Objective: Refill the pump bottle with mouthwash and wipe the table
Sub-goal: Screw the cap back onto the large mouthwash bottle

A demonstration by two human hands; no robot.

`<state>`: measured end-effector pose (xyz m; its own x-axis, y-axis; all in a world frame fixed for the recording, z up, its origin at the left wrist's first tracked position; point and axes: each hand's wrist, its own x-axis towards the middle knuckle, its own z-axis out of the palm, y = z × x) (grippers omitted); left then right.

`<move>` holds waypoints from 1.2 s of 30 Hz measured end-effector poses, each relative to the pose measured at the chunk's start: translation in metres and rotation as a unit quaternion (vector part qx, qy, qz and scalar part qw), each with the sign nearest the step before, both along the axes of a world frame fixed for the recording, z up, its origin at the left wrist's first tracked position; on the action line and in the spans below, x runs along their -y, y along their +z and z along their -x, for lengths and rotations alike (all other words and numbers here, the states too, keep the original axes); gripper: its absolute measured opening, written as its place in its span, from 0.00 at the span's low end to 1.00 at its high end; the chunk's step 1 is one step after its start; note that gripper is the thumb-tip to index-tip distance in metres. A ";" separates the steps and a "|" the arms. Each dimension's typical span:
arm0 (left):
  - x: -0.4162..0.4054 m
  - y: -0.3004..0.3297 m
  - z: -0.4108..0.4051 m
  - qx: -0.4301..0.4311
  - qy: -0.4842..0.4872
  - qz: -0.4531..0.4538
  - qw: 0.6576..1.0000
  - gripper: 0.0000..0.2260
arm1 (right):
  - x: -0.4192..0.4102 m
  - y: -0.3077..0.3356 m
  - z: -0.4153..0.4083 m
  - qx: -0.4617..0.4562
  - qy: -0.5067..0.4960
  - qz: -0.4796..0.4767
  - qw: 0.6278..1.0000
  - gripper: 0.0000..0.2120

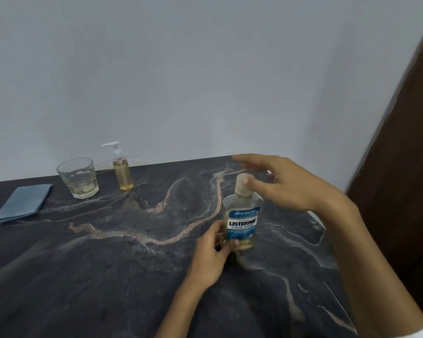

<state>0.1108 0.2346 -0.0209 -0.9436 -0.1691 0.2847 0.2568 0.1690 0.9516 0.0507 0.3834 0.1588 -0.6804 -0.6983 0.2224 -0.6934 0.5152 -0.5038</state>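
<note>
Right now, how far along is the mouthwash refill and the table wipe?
Early stage. Nothing looks done: the pump bottle stands near the wall with its pump on, and the blue cloth lies folded. In hand: the left hand grips the mouthwash bottle at its base while the right hand touches its cap. Left: uncapping, pouring, wiping the table.

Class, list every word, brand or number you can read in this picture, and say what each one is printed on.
"LISTERINE": on the blue label of the mouthwash bottle.
"COOL MINT": same label, just below the brand.
Small print at the label's top and bottom: too blurred to read.
Pump bottle, glass, folded cloth: no text visible.
</note>
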 end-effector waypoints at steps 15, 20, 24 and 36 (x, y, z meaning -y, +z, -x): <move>0.001 -0.001 0.000 0.002 0.002 0.009 1.000 0.17 | 0.003 -0.016 -0.001 -0.130 -0.125 0.013 0.984 0.18; 0.001 -0.002 0.001 0.001 0.003 0.009 1.000 0.17 | 0.009 -0.021 -0.001 -0.166 -0.149 0.022 0.975 0.15; 0.001 -0.001 0.000 0.003 0.004 0.015 1.000 0.17 | 0.012 -0.030 -0.001 -0.184 -0.161 0.047 0.969 0.21; -0.002 0.006 -0.004 -0.041 0.046 -0.001 0.998 0.15 | -0.005 -0.173 -0.028 0.158 -0.155 0.358 0.907 0.12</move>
